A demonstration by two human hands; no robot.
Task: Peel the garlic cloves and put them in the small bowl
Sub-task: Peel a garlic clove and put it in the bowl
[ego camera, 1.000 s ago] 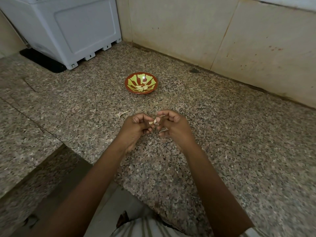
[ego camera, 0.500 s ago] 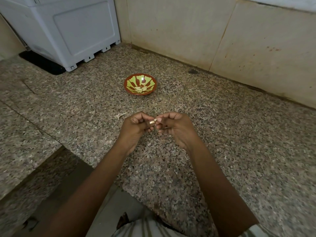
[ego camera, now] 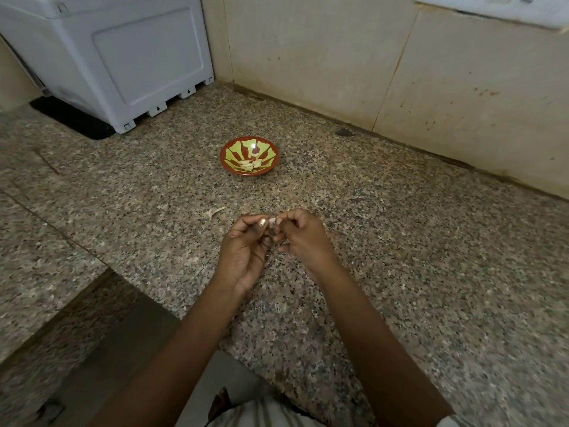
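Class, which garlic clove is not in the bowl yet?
The clove pinched between the left hand and right hand, above the counter; the other cloves lie in the red-and-green bowl.

A home kitchen: a speckled granite surface (ego camera: 400, 257) meets stained beige wall tiles (ego camera: 308, 57), with a white plastic appliance (ego camera: 123, 57) standing far left.
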